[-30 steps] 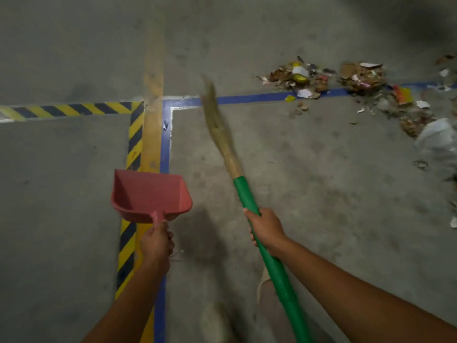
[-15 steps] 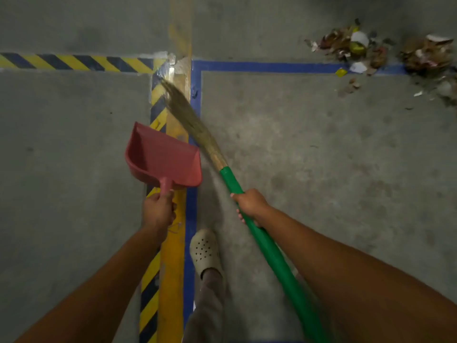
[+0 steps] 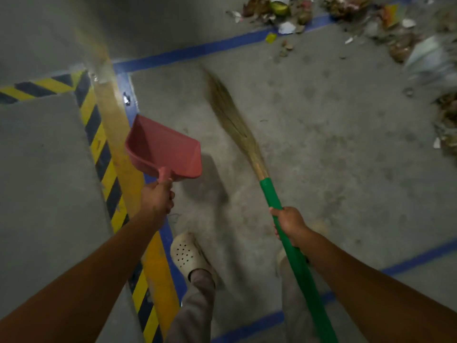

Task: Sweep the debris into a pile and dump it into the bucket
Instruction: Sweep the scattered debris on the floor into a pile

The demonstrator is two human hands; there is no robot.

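My left hand (image 3: 158, 199) grips the short handle of a red dustpan (image 3: 163, 149), held off the floor with its mouth facing away from me. My right hand (image 3: 289, 222) grips the green handle of a broom (image 3: 270, 194); its straw bristles (image 3: 230, 115) point forward over the bare concrete. Debris (image 3: 284, 11) of dry leaves, paper scraps and wrappers lies scattered along the top right, well beyond the bristles, with more debris at the right edge (image 3: 447, 125). No bucket is in view.
Yellow-black hazard tape (image 3: 103, 159), a yellow stripe and blue tape lines (image 3: 188, 52) mark the concrete floor. My foot in a pale perforated clog (image 3: 185, 256) stands on the blue line between my arms. A crumpled white sheet (image 3: 430, 55) lies at the right.
The view has swung right and forward, so the debris sits nearer and more to the right. The broom moved from over the yellow stripe to the right, away from the dustpan.
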